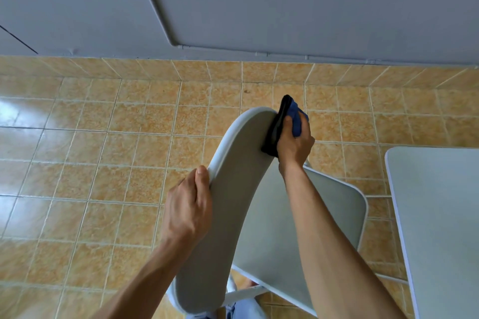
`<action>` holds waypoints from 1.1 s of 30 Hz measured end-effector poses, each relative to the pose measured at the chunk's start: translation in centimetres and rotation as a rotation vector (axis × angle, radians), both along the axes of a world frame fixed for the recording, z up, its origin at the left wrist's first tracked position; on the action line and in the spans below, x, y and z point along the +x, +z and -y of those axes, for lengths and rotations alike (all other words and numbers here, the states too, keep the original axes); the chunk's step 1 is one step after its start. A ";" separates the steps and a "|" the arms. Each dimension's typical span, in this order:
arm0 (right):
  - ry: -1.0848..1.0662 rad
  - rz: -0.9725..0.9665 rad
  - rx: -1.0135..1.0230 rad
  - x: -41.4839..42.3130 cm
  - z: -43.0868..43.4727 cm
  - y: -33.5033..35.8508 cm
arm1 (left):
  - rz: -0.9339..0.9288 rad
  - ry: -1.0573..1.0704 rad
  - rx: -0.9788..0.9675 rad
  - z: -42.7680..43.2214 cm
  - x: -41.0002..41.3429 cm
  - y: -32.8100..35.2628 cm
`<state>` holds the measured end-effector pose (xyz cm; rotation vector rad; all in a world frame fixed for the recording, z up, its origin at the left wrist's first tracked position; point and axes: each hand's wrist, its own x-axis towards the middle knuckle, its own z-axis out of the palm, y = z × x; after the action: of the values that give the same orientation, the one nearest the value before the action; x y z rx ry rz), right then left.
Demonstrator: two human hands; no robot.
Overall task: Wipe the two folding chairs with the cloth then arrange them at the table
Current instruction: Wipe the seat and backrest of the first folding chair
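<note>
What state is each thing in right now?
folding chair: unfolded, standing by the table.
cloth: bunched, pressed against the far edge of the backrest.
left hand: grips the backrest's near edge.
right hand: holds the cloth.
table: upright, cut off at frame edge.

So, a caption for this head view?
Right hand wipes the folding chair's backrest with a cloth while the left hand grips its edge.

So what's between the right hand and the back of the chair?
The dark blue cloth: the right hand holds it against the backrest at its far edge, as the head view shows.
</note>
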<state>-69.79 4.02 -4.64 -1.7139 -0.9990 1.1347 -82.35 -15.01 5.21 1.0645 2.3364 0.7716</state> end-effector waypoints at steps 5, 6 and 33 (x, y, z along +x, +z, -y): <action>0.026 -0.016 -0.252 2.3 1.2 -3.5 | -0.024 0.004 -0.030 0.0 0.3 0.6; 0.029 -0.012 -0.280 2.4 2.2 -4.3 | -0.033 0.003 -0.035 0.0 0.2 0.7; 0.230 0.013 -0.500 5.2 34.8 2.1 | 0.105 -0.149 -0.307 2.6 0.0 2.1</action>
<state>-64.61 -30.75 -2.52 -2.0289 -0.9943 1.6284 -82.39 -17.60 7.27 1.0214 2.1698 0.3873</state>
